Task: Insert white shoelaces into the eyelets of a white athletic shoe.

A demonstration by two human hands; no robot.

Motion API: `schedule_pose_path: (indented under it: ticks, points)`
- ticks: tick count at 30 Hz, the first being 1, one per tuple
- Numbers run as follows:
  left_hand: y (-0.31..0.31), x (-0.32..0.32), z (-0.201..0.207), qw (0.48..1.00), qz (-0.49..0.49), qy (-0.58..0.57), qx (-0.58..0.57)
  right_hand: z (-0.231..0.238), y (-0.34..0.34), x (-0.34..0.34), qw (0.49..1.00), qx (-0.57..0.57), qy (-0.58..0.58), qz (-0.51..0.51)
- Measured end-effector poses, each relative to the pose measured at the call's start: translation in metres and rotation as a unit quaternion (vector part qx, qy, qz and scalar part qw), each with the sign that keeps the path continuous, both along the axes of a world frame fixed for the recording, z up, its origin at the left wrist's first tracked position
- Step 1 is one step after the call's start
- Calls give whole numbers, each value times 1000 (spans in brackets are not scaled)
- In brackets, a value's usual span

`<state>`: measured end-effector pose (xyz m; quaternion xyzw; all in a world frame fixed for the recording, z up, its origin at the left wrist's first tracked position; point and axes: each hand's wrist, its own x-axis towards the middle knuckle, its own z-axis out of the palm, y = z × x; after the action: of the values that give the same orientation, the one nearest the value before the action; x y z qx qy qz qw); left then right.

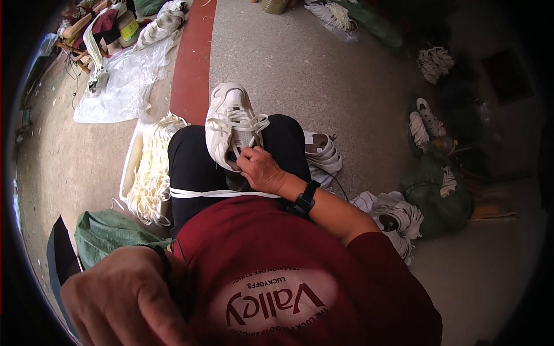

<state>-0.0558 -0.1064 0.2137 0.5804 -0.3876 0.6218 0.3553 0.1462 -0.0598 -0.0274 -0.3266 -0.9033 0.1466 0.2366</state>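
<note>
Cream tray [130,161] holds white laces [151,179]; right hand [261,169] pinches lace on white sneaker [229,124], left hand [124,300] grip unclear, grey concrete floor [323,75].

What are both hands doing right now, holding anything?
Left hand: raised close to the camera, fingers curled; whether it grips anything cannot be told.
Right hand: closed on the white sneaker on the lap, fingers at its laces.

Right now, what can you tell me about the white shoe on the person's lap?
The white sneaker lies on the black-trousered thighs, toe pointing away from the person. It looks like leather or synthetic, with a chunky pale sole and wide flat white laces crossing its upper, loosely threaded. The right hand pinches at the laces near the tongue. One long white lace trails across the lap. The left hand, raised close to the camera, does not touch it.
</note>
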Motion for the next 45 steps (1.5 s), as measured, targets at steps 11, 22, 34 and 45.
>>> schedule_pose_path:
  ticks: [11,22,34,45]
  points:
    - [40,12,-227,632,487,546,-254,60,27,59,763,-342,531,-140]
    - [65,19,-257,628,528,536,-198,75,10,34,989,-78,58,-110]
    - [62,-6,-270,585,456,338,-579,71,-7,-18,992,-22,-113,56]
    - [62,-5,-263,554,536,398,-498,13,7,-13,966,99,-237,17]
